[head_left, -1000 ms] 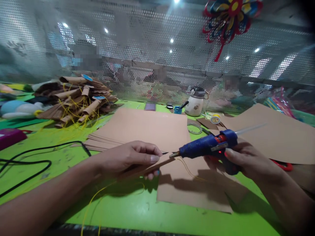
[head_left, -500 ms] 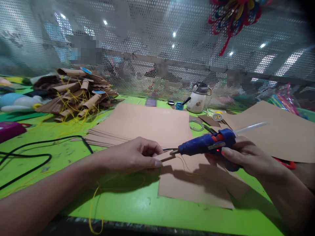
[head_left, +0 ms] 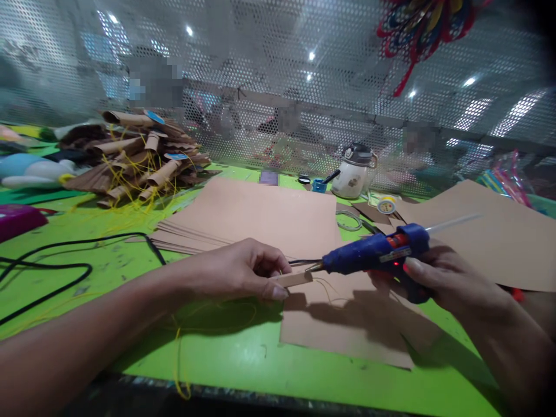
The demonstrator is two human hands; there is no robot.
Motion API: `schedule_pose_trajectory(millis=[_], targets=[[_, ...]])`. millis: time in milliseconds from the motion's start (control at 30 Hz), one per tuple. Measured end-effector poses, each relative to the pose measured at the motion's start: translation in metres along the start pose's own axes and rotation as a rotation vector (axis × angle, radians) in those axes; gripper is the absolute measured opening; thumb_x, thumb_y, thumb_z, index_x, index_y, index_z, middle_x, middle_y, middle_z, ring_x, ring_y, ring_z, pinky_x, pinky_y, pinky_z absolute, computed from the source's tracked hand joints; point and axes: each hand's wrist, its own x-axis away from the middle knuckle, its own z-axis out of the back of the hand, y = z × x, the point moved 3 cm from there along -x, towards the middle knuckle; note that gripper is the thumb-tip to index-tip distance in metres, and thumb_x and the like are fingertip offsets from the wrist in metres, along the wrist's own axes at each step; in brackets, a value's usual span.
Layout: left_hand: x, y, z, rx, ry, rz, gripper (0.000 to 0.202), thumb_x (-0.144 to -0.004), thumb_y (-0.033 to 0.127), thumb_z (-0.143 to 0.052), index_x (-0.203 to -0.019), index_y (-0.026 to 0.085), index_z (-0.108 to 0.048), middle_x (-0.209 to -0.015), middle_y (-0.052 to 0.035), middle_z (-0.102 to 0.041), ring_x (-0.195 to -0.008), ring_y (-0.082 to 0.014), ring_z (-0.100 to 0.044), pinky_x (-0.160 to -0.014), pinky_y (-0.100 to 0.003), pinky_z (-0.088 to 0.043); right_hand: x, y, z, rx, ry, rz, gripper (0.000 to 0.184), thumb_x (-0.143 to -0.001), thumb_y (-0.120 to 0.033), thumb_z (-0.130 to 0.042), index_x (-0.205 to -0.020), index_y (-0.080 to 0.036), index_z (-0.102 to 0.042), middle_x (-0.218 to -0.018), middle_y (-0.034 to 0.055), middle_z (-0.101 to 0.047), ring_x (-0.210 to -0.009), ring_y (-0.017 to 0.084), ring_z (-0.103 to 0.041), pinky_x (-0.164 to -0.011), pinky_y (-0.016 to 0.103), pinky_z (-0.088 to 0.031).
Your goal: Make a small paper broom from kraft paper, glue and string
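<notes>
My left hand (head_left: 252, 269) pinches a small rolled tube of brown paper (head_left: 297, 279) between thumb and fingers. Yellow string (head_left: 324, 284) comes out near the tube's right end, and more of it trails below my left wrist. My right hand (head_left: 438, 278) is wrapped round the handle of a blue glue gun (head_left: 377, 252). A red light shows on the gun, and a clear glue stick (head_left: 456, 220) sticks out of its back. The gun's metal nozzle is at the right end of the tube; whether it touches is hard to tell. Beneath lies a brown paper sheet (head_left: 343, 336).
A stack of brown paper (head_left: 269, 211) lies ahead, with more sheets (head_left: 482, 231) at right. Bundled paper rolls with yellow strings (head_left: 143, 156) are piled at left. A black cord (head_left: 87, 278) crosses the green table. A white bottle (head_left: 350, 174) stands at the back by a mesh panel.
The glue gun's nozzle has shifted slightly right and up, off the paper's edge. The paper in my left hand now appears rolled into a closed tube. The view has shifted a little.
</notes>
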Motion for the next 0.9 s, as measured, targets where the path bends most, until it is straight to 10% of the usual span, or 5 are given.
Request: schedule_pose_trajectory(millis=[900], targets=[[0.004, 0.009, 0.003, -0.385, 0.072, -0.058, 0.038, -0.083, 0.047, -0.059, -0.107, 0.021, -0.073, -0.089, -0.0030, -0.069, -0.079, -0.0202, -0.058, -0.068, -0.027, -0.043, -0.005, -0.013, -0.008, 0.166, -0.026, 0.054, 0.041, -0.088, -0.052, -0.057, -0.084, -0.015, -0.075, -0.069, 0.0073, -0.067, -0.058, 0.013, -0.056, -0.045, 0.018, -0.039]])
